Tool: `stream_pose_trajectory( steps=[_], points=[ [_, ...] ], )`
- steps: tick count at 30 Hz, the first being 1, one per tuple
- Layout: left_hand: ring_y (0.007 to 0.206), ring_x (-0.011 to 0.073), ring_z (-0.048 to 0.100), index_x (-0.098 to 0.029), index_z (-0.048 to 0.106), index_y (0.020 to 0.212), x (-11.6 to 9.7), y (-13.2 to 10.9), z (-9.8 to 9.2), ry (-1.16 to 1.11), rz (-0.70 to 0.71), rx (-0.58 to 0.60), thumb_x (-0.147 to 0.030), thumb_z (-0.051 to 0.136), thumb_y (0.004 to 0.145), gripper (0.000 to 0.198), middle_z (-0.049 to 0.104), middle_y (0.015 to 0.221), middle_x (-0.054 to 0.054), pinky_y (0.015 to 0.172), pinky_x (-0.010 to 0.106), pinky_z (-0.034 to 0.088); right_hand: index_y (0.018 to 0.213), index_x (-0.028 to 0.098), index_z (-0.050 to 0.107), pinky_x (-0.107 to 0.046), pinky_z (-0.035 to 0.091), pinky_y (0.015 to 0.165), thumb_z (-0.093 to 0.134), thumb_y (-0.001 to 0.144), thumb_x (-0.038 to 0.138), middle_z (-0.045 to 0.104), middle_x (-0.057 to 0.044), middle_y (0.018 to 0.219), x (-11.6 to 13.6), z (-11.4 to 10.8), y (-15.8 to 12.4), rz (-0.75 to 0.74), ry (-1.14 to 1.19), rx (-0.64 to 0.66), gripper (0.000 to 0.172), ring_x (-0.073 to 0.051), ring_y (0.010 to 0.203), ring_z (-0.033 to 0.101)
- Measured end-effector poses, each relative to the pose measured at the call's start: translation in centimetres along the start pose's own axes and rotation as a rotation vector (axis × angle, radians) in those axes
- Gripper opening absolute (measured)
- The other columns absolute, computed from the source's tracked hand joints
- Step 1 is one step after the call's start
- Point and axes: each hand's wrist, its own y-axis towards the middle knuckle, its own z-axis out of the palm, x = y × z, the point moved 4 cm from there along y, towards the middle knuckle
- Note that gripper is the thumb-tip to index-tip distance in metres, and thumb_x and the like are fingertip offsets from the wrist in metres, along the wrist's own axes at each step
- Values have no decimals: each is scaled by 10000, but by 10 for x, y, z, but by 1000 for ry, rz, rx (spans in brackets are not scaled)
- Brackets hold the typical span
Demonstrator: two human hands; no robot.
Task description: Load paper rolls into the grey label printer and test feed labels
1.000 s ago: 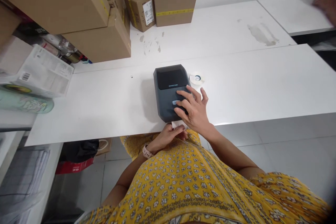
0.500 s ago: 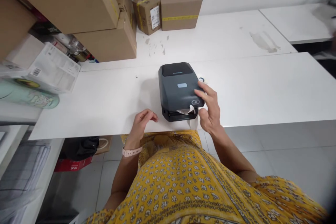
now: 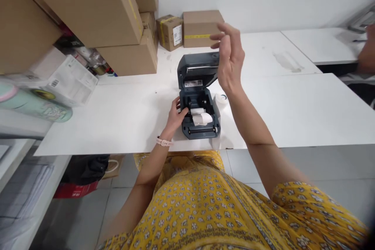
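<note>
A dark grey label printer (image 3: 200, 133) stands on the white table with its lid (image 3: 197, 61) swung up. Inside lie a white roll (image 3: 198, 111) and a loose curl of white paper (image 3: 202, 119) in front of it. My left hand (image 3: 175, 117) grips the printer's left wall, fingers outside and thumb over the edge. Raised by the lid's right side, my right hand (image 3: 233, 60) has its fingers apart and holds nothing; it hides part of the lid. A white paper roll (image 3: 220, 100) sits to the right of the printer.
Cardboard boxes (image 3: 125, 60) are stacked at the back left, with two smaller taped cartons, one a plain wide carton (image 3: 202, 27), by the wall. A green bottle (image 3: 43, 105) lies at the left. At the far right a person's hand (image 3: 367, 54) shows.
The printer's lid has gone from lowered to raised, showing its inside. My right hand has risen from the front right corner. My left hand has moved from the table onto the printer's left wall.
</note>
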Motion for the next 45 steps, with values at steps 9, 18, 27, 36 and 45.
stream_pose_trajectory(
  steps=[9,18,27,36,45],
  points=[
    [1280,333,663,-247,421,1537,-3,6,2,129,-1,-1,-438,803,828,828,616,1501,158,1066,494,536,1080,257,690,-461,613,865,437,1091,340,749,-65,1020,30,-25,-48,-351,-217,-221,266,-240,962,730],
    [1340,362,638,-245,446,1575,-4,8,1,172,-4,-25,-339,800,795,862,651,1493,135,1127,533,493,1335,299,622,-589,432,1199,416,1073,418,694,-87,1334,0,-15,-44,-304,-292,129,354,-288,1287,648],
    [1438,383,561,-240,402,1619,-1,5,-1,145,-38,-6,-423,798,803,925,541,1616,151,1175,523,451,1488,200,501,-571,411,1233,309,1091,482,636,-155,1443,-38,18,12,-285,-229,133,523,-307,1381,583],
    [1352,376,628,-231,408,1607,7,9,0,135,2,-7,-472,818,797,940,565,1586,166,1147,525,478,1645,242,250,-625,344,1275,367,1041,628,444,-165,1665,-60,30,17,-225,-199,136,726,-355,1558,406],
    [1368,364,617,-256,384,1625,7,8,-1,166,-8,4,-512,804,822,943,546,1609,149,1144,516,485,1578,197,354,-578,398,1230,402,1060,546,517,-194,1597,-50,25,18,-265,-213,104,626,-319,1510,477]
  ],
)
